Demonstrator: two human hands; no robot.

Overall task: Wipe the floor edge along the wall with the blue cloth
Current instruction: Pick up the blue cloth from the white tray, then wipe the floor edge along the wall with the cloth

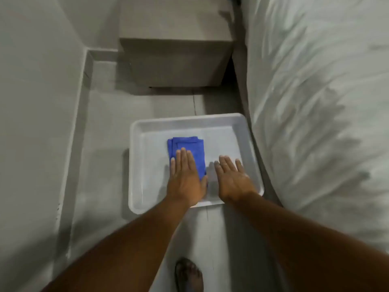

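inside the smooth rectangular white tray (pixel 248 131), left hand (pixel 186 180) flattens folded blue cloth (pixel 187 145).

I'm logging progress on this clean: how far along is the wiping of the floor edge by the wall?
Barely started. The blue cloth lies folded in the white tray on the floor. In hand: the left hand lies flat on it, fingers open; the right hand is spread over the tray beside it. Left: lifting the cloth and wiping the whole floor edge along the wall.

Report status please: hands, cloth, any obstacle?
Left hand flat on blue cloth, no grip. Right hand open, empty. Cloth folded in white tray. Nightstand ahead.
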